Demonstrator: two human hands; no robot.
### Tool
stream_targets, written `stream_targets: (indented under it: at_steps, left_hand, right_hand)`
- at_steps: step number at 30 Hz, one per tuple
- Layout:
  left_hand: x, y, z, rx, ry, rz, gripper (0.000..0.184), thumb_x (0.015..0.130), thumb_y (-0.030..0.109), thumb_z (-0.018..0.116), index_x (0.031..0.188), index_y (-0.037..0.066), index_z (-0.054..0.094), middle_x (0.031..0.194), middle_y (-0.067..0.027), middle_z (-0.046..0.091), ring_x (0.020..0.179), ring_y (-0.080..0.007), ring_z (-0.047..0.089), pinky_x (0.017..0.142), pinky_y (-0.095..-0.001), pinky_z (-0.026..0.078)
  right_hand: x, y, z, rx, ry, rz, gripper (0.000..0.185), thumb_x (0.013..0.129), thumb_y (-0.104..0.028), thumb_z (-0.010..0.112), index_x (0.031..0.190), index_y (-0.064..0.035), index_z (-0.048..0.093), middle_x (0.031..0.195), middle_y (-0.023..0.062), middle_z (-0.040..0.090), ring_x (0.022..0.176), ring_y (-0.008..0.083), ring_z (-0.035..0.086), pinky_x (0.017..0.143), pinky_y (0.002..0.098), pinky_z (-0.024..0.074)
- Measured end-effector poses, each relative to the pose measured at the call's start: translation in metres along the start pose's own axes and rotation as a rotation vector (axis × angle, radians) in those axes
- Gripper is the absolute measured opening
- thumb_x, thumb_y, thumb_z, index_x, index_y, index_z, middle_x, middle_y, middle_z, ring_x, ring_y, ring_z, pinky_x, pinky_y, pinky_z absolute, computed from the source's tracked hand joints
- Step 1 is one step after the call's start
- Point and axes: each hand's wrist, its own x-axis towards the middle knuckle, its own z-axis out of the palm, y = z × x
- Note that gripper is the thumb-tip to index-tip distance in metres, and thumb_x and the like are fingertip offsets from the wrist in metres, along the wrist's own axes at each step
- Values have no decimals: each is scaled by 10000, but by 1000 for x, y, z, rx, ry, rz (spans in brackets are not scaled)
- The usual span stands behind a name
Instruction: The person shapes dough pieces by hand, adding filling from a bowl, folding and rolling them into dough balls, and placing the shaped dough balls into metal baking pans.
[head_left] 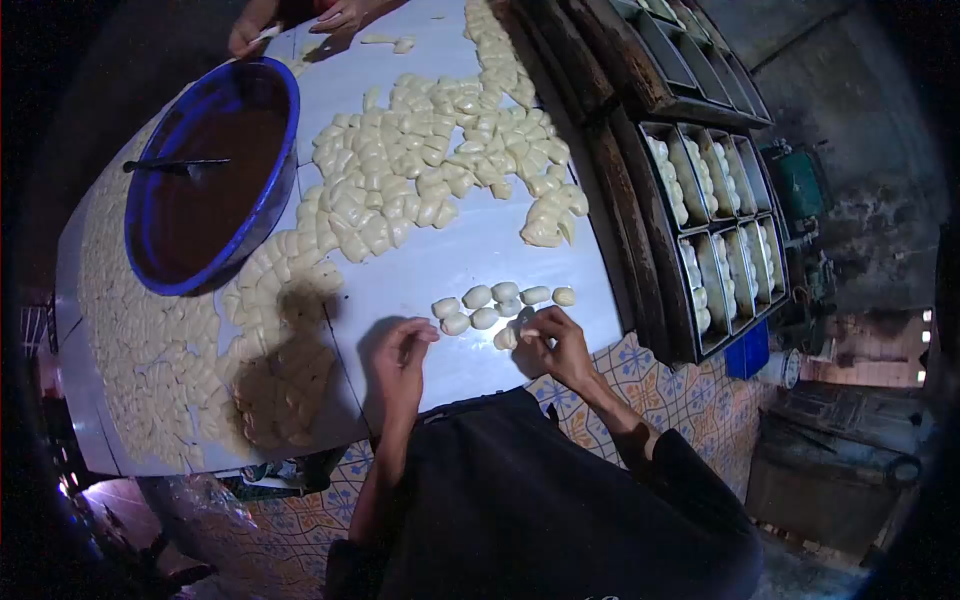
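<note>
Several rolled dough pieces [478, 297] lie in two short rows on the white tabletop in front of me. My left hand [400, 352] is at the left end of these rows, its fingers loosely bent and apart, the tips close to the nearest roll. At the right end, my right hand [562, 347] pinches a small piece of dough [530, 333] between thumb and fingers. Another dough piece [504, 339] rests right beside those fingertips. Beyond them spreads a large mass of cut dough pieces [400, 150], with a small separate heap of dough [549, 218] at the right.
A blue basin [293, 130] of brown contents, with a dark-handled tool [180, 163], stands at the left. Metal loaf pans [712, 228] holding dough rolls sit in a rack along the right. Another person's hands [340, 16] work at the far edge.
</note>
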Motion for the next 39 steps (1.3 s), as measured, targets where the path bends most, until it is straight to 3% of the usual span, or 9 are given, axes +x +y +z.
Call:
stream_targets:
  at_steps: [4,14,17,22,29,31,32,37,39]
  left_hand:
    - [-8,13,17,25,-272,80,341,883,33,631,1219,-3,586,1156,-100,610,1033,-134,571,895,-263,461]
    - [-14,24,-3,-43,108,46,82,815,-5,694,890,-35,681,890,-75,671,775,-121,624,721,-258,508]
    - [-15,31,-14,-1198,-57,-365,298,890,166,624,1137,4,580,1118,-89,615,987,-170,613,876,-312,500]
    - [34,69,-38,-1298,-748,-61,1227,583,815,631,1382,-64,323,1317,-178,495,1234,-284,458,1077,-399,323]
    - [237,146,-166,858,290,182,767,961,631,222,854,-13,623,745,-83,638,699,-251,597,697,-433,442]
    - [275,102,-194,803,-57,188,860,919,701,161,843,-16,630,785,-154,642,807,-352,615,792,-464,441]
    - [283,111,-202,844,-195,-401,910,900,725,147,1054,-39,616,921,-265,637,1045,-440,565,951,-492,385]
    - [222,125,-159,1409,33,183,871,923,674,115,1122,-17,607,1042,-264,625,991,-483,564,911,-531,419]
    - [179,159,-122,956,178,-41,936,900,717,119,1240,-56,522,1139,-273,595,1009,-427,593,941,-508,420]
  right_hand:
    - [7,-82,12,450,-1,-190,308,845,-69,691,1142,-1,649,1211,69,462,1006,148,558,820,254,494]
    - [53,-137,83,647,-62,-379,388,975,-356,488,1101,-33,662,1118,141,534,1020,238,532,868,316,434]
    - [63,-134,95,238,-258,-687,567,884,-570,531,1108,-66,665,1346,113,429,1224,287,387,1014,395,353]
    - [98,-88,108,946,-783,-281,1057,782,-643,627,1498,-80,90,1459,99,308,1386,245,213,1088,392,289]
    - [115,-127,112,765,-444,-246,1091,705,-758,597,1515,-209,112,1462,51,276,1198,202,385,901,459,418]
    - [121,-116,120,839,-455,-250,1019,776,-663,611,1513,-163,116,1446,84,297,1170,190,414,900,388,454]
    - [121,-115,124,906,-452,-226,971,807,-602,620,1510,-148,127,1436,81,313,1157,178,425,890,370,460]
    - [124,-115,128,1019,-373,-136,743,938,-322,580,1494,-69,157,1382,79,408,1106,160,491,858,299,473]
    - [125,-124,131,1092,-389,-125,628,957,-276,543,1484,-126,236,1358,93,458,1101,177,541,854,309,489]
